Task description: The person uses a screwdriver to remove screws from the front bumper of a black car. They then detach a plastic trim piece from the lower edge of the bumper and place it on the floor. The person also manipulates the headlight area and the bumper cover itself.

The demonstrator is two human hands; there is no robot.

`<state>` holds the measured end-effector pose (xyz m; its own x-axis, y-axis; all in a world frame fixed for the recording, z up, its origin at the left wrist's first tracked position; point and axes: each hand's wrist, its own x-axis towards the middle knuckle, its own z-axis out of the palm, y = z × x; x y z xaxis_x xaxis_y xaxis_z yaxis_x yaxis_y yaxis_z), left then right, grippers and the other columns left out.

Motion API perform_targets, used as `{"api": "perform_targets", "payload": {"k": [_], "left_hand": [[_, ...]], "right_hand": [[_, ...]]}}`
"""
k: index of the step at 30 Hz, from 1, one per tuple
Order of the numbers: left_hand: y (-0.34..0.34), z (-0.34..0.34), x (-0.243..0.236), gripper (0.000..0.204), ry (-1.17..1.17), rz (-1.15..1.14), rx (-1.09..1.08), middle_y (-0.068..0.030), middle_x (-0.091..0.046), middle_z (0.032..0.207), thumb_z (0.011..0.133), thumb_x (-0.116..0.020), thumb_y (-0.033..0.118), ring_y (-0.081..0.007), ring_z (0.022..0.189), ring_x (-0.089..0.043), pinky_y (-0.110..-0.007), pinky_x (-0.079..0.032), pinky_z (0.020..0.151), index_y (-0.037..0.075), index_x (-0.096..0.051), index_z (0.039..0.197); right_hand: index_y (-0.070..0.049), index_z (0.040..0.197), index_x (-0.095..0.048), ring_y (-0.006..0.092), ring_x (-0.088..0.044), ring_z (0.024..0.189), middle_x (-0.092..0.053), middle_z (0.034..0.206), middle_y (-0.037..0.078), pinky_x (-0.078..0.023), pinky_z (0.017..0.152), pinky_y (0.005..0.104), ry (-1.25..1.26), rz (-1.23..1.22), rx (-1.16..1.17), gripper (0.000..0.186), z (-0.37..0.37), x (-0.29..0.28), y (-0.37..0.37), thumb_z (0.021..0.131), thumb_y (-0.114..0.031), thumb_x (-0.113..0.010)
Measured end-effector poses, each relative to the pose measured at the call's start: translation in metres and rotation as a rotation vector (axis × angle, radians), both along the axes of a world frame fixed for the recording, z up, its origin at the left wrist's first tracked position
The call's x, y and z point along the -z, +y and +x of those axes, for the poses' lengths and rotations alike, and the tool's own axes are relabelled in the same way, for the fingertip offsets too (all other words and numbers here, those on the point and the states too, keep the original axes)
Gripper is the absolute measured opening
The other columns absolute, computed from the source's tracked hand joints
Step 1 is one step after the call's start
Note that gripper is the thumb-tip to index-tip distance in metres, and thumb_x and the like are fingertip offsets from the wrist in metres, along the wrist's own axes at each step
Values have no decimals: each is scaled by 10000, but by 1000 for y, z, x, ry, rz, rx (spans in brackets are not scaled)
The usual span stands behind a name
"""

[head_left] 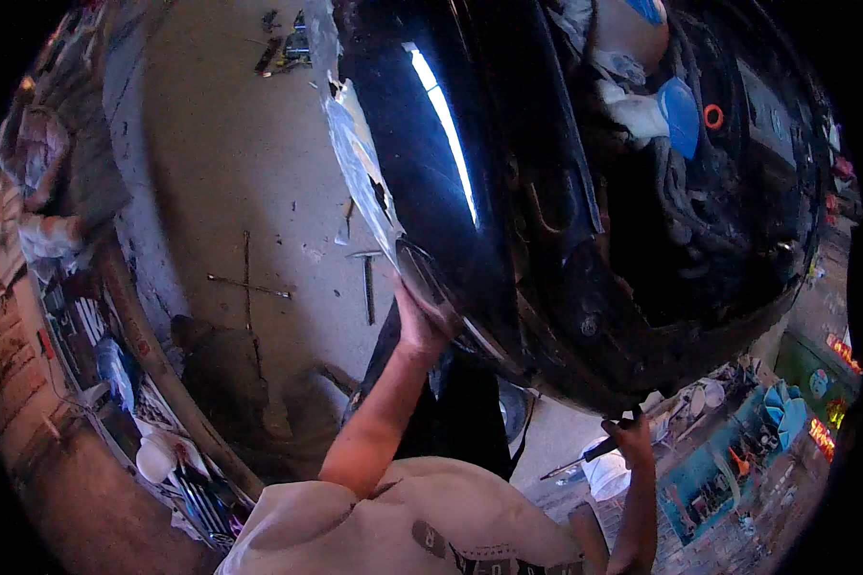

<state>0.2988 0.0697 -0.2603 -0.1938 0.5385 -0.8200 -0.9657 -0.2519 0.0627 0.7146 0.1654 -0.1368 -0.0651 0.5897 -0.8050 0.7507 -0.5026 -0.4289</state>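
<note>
A black car front end (451,125) fills the upper middle, glossy, with a torn, pale edge (355,144) along its left side. My left hand (420,321) is against the lower left rim of the bodywork. One finger stretches up along that rim, while the others are hidden. Beside the lower right edge of the car, my right hand (633,439) is closed around the dark handle of a screwdriver (575,461). Its thin shaft points left. A small dark piece near the fingertips cannot be made out.
On the floor lie a cross-shaped lug wrench (248,287) and a hammer (367,286). The engine bay (700,192) is exposed, with a blue funnel-shaped part (678,117). A teal tray (710,479) of tools stands at lower right. Cluttered shelving (153,422) runs along the left.
</note>
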Motion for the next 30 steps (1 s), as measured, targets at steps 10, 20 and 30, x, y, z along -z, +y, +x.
{"api": "perform_targets", "payload": {"k": [10,20,30], "left_hand": [[6,4,8,910,40,91,-38,-164,-382,1440,861,-177,777,-358,1282,-391,-484,-319,1080,106,-298,1463],[22,-7,-31,912,-25,-124,-35,-153,-318,1482,856,-168,775,-382,1333,-316,-558,-265,1087,118,-263,1482],[20,-3,-14,756,32,-205,-106,-142,-583,1192,913,-249,674,-331,1061,-559,-483,-456,946,87,-486,1327]], "right_hand": [[20,1228,-483,118,-511,573,-599,739,45,-412,521,286,-31,111,-33,617,-2,-5,-12,712,-161,-771],[3,1251,-497,75,-474,579,-573,681,8,-390,528,257,-126,67,-75,558,-7,-18,-9,763,-124,-736],[21,1082,-658,118,-484,533,-529,670,0,-449,528,254,17,94,40,433,11,-146,40,921,-351,-506]]}}
